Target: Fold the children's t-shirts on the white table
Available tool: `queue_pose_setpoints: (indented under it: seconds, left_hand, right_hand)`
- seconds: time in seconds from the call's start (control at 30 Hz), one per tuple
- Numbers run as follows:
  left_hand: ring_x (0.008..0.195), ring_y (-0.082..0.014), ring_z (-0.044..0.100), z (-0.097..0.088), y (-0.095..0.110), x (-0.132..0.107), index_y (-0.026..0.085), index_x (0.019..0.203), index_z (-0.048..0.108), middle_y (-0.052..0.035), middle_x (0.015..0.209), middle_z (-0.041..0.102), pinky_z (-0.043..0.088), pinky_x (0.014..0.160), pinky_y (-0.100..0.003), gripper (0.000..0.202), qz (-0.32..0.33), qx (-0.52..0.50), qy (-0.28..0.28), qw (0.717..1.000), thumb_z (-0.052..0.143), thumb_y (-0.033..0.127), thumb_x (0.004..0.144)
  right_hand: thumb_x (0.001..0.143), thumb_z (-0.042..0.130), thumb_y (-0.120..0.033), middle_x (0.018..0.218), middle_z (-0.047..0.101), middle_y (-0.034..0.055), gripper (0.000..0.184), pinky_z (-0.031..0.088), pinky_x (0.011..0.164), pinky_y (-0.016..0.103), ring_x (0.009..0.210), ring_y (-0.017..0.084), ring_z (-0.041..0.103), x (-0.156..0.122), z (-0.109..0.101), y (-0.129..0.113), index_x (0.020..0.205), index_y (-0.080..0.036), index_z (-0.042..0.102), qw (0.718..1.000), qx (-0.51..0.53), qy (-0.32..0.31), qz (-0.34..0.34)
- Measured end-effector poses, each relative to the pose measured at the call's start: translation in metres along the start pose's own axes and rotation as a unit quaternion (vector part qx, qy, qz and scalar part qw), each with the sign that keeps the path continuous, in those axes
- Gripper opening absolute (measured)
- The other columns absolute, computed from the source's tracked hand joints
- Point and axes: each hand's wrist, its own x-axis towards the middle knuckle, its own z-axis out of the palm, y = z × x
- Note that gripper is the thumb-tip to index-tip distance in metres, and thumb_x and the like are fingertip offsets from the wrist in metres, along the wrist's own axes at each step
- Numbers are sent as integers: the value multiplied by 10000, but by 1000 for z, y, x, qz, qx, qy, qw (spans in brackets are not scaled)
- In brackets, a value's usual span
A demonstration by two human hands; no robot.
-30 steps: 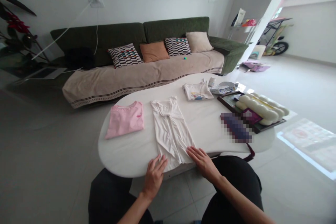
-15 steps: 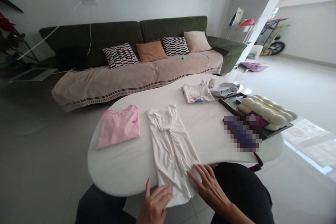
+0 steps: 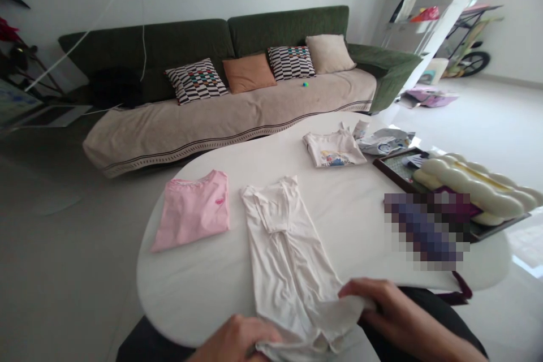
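A white shirt (image 3: 288,243) lies lengthwise on the table with its sides folded inward and its neck end pointing away from me. My left hand (image 3: 244,336) is closed on the lower left of its hem, with part of the hand cut off by the bottom edge of the view. On the other side, my right hand (image 3: 377,308) grips the lower right corner of the hem and lifts it off the table. The hem sags in creases between my hands. To the left lies a folded pink T-shirt (image 3: 193,209). Farther back is a folded pale printed T-shirt (image 3: 333,149).
The white oval table (image 3: 190,305) stands before my knees. At its right are a dark tray (image 3: 390,172), a puffy cream object (image 3: 475,184) and a blurred-out purple item (image 3: 424,232). A crumpled plastic bag (image 3: 388,140) lies behind. A green sofa (image 3: 292,22) stands beyond.
Both hands, which lay with fingers spread on the shirt, are now closed on its hem. The hem's near end has been raised and bent up. The view has tilted down slightly.
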Motion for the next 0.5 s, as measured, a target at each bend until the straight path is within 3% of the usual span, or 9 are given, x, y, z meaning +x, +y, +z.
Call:
queue_pose_setpoints:
  seconds: [0.07, 0.13, 0.23, 0.3, 0.37, 0.5]
  left_hand:
    - [831, -180, 610, -41, 6, 26, 196, 937, 663, -25, 888, 685, 465, 737, -245, 249, -69, -108, 69, 989, 547, 340, 770]
    - [792, -192, 614, -84, -2, 65, 131, 930, 652, -61, 845, 679, 473, 682, -252, 280, -91, -247, 106, 959, 587, 323, 736]
    - [765, -188, 626, -129, -38, 129, 117, 909, 629, -77, 808, 674, 483, 665, -269, 256, -125, -384, 233, 885, 604, 289, 720]
    - [758, -196, 632, -140, -66, 159, 113, 890, 622, -89, 789, 676, 489, 675, -290, 237, -161, -428, 268, 848, 615, 270, 712]
    - [762, -203, 637, -139, -89, 175, 121, 893, 618, -93, 791, 681, 492, 689, -307, 222, -183, -450, 275, 830, 621, 242, 707]
    - [812, -201, 634, -128, -107, 177, 138, 939, 605, -78, 846, 685, 493, 711, -306, 259, -156, -446, 310, 825, 629, 175, 683]
  right_hand:
    - [748, 478, -213, 908, 649, 41, 241, 463, 761, 310, 847, 207, 591, 46, -33, -7, 939, -231, 624, 997, 70, 24, 13]
    - [741, 502, -245, 746, 623, 18, 144, 454, 656, 264, 734, 173, 574, 106, -54, -2, 800, -178, 614, 989, 142, 35, 0]
    - [693, 555, -288, 611, 547, -24, 146, 398, 515, 194, 589, 109, 521, 196, -57, 21, 747, -153, 562, 968, 232, 82, 46]
    - [670, 585, -318, 618, 558, -25, 194, 380, 484, 175, 557, 91, 510, 239, -44, 40, 772, -155, 561, 953, 275, 66, 104]
    - [661, 603, -346, 627, 578, -10, 220, 377, 472, 176, 549, 92, 514, 265, -26, 56, 762, -154, 568, 946, 291, 58, 129]
    - [652, 611, -367, 640, 592, 0, 251, 386, 482, 190, 574, 110, 526, 274, -4, 72, 784, -160, 555, 942, 305, 87, 112]
